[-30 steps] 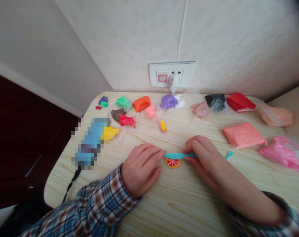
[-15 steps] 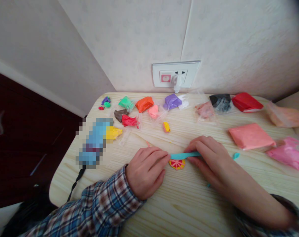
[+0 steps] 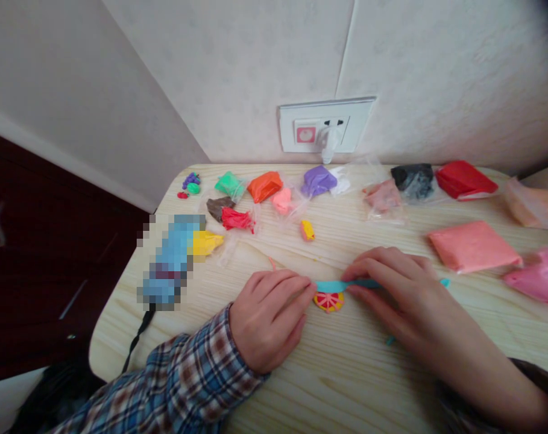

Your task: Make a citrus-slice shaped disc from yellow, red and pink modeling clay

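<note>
A flat turquoise clay strip [image 3: 331,286] runs between my two hands, just behind a small round clay fruit slice [image 3: 329,301] in red and yellow with pink lines. My left hand [image 3: 274,316] pinches the strip's left end at its fingertips. Thumb and fingers of my right hand [image 3: 393,295] close on the strip farther right, and its right part passes behind them. Whether the strip touches the fruit slice I cannot tell. Small turquoise bits, one of them a scrap [image 3: 444,283], lie beside the right hand.
Bagged clay lines the back of the table [image 3: 133,313], including an orange pack [image 3: 264,186] and a purple pack [image 3: 319,181]. A salmon pack [image 3: 474,246] lies at right. Tiny clay grapes [image 3: 191,180] sit back left; a yellow-pink lump [image 3: 307,230] lies mid-table. A blurred-out blue object [image 3: 174,259] is at left.
My right hand has slid its grip leftward along the strip, nearer my left hand, leaving a shorter stretch between them. The view has shifted slightly. My left hand keeps its hold.
</note>
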{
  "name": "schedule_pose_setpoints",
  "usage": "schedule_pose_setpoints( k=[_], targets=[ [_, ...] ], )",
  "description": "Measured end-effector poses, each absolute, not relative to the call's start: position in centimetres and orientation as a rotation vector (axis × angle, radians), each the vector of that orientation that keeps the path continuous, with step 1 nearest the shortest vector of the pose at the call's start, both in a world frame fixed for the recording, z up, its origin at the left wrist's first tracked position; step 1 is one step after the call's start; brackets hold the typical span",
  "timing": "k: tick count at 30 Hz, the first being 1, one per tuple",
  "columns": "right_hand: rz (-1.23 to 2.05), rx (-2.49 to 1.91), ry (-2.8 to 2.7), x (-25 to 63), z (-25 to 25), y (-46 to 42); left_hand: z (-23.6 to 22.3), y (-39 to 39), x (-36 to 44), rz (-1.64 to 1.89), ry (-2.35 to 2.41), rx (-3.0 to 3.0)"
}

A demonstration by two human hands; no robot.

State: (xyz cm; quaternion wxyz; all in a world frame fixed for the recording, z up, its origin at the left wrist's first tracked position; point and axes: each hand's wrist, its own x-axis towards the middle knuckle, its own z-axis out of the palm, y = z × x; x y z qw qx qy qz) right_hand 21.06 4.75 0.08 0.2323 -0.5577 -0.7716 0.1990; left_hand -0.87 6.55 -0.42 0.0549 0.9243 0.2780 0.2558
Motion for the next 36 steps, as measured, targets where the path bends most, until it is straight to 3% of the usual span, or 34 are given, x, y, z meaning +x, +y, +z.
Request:
schedule_pose_setpoints(
  k=[19, 36],
  targets=[
    [0.312, -1.529, -2.162, 20.65, -0.11, 4.85, -1.12, 6.17, -0.38, 0.8, 0.923, 2.828],
    [0.305, -1.489, -2.208, 21.01, 0.33, 4.34, -0.7, 6.3, -0.66, 0.85, 0.865, 2.774]
  ],
)
